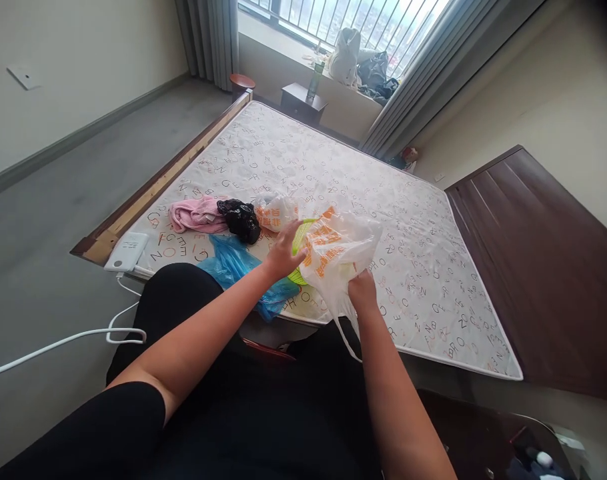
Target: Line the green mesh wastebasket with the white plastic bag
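So my right hand (362,291) is pinched tight on the white bag with orange print (333,257) at the mattress (433,267) near edge, left hand (283,253) fingers loosely together against its side, blue bag (233,263) just beside.

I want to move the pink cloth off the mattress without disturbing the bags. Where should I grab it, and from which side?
Take the pink cloth by its bunched left end, coming from the wooden bed edge. That end lies free on the mattress, while its right end sits close against the black bag, so a pinch on the raised folds there should lift it clear.
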Demonstrator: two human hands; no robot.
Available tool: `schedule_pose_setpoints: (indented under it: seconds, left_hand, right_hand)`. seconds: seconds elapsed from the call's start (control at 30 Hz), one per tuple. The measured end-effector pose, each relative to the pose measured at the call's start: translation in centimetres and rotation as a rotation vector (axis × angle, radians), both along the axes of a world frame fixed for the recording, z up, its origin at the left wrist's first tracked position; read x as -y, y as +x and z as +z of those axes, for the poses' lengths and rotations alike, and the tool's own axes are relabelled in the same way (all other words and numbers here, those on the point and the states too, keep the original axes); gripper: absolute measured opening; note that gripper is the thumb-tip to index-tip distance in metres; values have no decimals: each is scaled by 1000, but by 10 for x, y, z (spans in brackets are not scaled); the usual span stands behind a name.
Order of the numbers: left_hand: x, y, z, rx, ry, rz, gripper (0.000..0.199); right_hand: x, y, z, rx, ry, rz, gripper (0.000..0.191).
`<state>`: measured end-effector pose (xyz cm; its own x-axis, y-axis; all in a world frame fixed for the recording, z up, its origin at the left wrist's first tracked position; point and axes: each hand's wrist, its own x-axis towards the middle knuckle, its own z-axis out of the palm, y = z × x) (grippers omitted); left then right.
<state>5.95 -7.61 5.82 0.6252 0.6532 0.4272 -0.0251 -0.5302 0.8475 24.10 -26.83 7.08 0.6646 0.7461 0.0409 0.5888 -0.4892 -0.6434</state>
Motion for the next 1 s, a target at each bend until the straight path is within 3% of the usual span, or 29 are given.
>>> schedule_pose_setpoints:
  seconds: [0.13,0.2,0.27,0.37,0.43,0.53,0.63,0.7,0.87,0.93,1.0]
  left_hand:
    - [-3,9,-3,-91,200,-209,110]
    - [3,15,-7,-165,249,-319,119]
    - [12,20,-13,-291,260,-437,112]
    - [27,24,-24,-555,264,-526,85]
    - [33,25,-31,-708,265,-488,72]
    - [34,23,-38,-825,204,-407,68]
    - [29,21,-41,-791,126,-365,62]
    - [25,20,-39,-732,105,-325,53]
    - [30,17,-14,-555,20,-122,41]
    - [40,14,-1,-506,-44,-21,48]
    - [50,12,9,-504,-64,-3,68]
  right_hand:
    - [10,-6,15,-124,-95,164,42]
    - [10,-12,18,-140,-140,244,41]
    - [8,-16,19,-137,-211,272,34]
    - [5,-17,13,-139,-310,253,25]
    - [3,-14,7,-55,-294,210,23]
    - [-2,-8,-4,140,-139,102,23]
    - [-14,-6,-12,151,-44,96,35]
    - [-26,-7,-14,123,-117,120,43]
    - [-54,-16,-10,43,-412,70,52]
    - [-60,-17,-7,39,-390,-26,54]
    - [-63,-17,-4,52,-322,-132,54]
